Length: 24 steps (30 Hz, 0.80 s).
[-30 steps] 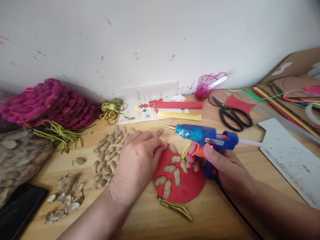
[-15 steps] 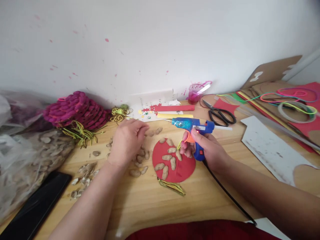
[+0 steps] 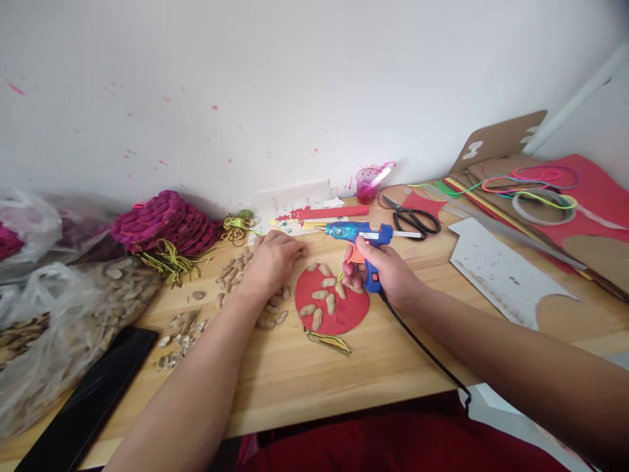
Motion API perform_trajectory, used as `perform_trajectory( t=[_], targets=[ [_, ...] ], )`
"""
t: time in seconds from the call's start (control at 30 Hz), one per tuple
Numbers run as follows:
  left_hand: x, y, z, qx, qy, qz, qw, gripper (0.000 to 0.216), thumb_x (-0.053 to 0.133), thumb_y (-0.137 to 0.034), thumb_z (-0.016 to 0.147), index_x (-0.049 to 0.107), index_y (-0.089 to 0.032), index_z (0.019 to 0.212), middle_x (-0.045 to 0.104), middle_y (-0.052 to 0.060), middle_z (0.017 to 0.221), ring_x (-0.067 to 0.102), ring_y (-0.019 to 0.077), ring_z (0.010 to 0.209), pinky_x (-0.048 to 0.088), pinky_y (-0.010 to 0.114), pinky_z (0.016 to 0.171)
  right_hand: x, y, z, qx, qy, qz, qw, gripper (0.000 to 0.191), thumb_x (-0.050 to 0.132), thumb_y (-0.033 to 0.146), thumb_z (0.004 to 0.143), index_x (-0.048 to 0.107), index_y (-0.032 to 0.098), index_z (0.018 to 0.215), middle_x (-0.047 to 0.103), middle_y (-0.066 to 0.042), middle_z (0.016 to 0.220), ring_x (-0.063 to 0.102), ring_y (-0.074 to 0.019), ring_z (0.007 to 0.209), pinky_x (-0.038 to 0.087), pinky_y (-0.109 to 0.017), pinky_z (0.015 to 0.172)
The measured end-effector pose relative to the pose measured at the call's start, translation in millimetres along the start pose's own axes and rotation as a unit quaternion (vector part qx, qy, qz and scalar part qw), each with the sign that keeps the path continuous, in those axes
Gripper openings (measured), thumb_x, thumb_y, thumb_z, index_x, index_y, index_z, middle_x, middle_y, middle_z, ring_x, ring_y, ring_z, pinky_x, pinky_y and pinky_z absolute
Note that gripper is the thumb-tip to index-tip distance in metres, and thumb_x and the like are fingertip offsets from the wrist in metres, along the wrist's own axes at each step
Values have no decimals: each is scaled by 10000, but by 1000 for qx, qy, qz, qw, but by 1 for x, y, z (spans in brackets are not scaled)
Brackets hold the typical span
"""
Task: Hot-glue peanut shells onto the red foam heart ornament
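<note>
My right hand (image 3: 393, 272) grips a blue hot glue gun (image 3: 348, 232), a finger at its orange trigger and its metal nozzle pointing left. Under and left of that hand lies a red paper disc (image 3: 351, 316) with several unshelled peanuts (image 3: 331, 303) on it. A yellow-green cord tassel (image 3: 329, 341) hangs off the disc's near edge. My left hand (image 3: 272, 261) rests low over the loose peanut pile (image 3: 230, 272), its fingers curled and closed at a peanut (image 3: 304, 252) mostly hidden by the fingertips.
Black-handled scissors (image 3: 417, 221) and a cup of pink liquid (image 3: 367, 187) stand behind. At left are stacked magenta peanut discs (image 3: 167, 223), a plastic bag of peanuts (image 3: 98, 308), shell bits (image 3: 181, 341) and a black phone (image 3: 98, 393). A white board (image 3: 501, 269) lies right.
My left hand has moved slightly right, its fingertips closing over a peanut. The glue gun stays in my right hand above the disc. The camera view has shifted.
</note>
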<state>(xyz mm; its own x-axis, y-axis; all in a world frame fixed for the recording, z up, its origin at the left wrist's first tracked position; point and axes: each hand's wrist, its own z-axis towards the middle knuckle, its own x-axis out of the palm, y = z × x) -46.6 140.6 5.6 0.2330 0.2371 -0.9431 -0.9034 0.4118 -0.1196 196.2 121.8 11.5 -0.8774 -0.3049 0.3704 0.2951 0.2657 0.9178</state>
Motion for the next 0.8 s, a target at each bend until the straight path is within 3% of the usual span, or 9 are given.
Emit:
perform_trajectory(
  t=[0.23,0.5,0.67,0.8],
  targets=[
    [-12,-6,-1,-7,12,5,1000,146,633,-307,925,727,-197,910,745,97,979,601,283,1063,410,447,958,2,3,-2,-7,12,-28,999,524,732,684,768,621,173,731,626,-21,660,651,-155,568,453,-215,414],
    [-16,-11,-5,-31,28,-15,999,153,626,-267,901,771,-217,912,774,82,938,637,277,1011,399,465,976,5,5,-5,-8,7,-37,999,536,727,700,763,624,175,745,617,-22,649,637,-155,553,443,-216,390],
    [-33,-29,-8,-121,35,-49,991,149,652,-296,843,775,-217,871,784,63,891,674,269,940,444,450,941,5,5,-5,-5,1,-42,999,530,729,690,767,619,173,735,619,-19,650,636,-148,543,445,-216,394],
    [-46,-44,-11,-200,86,-98,971,143,662,-335,817,756,-232,848,787,34,821,706,221,770,501,346,757,5,4,-5,-1,5,-43,999,520,734,673,772,612,173,702,625,-24,665,644,-150,561,453,-217,408]
  ],
)
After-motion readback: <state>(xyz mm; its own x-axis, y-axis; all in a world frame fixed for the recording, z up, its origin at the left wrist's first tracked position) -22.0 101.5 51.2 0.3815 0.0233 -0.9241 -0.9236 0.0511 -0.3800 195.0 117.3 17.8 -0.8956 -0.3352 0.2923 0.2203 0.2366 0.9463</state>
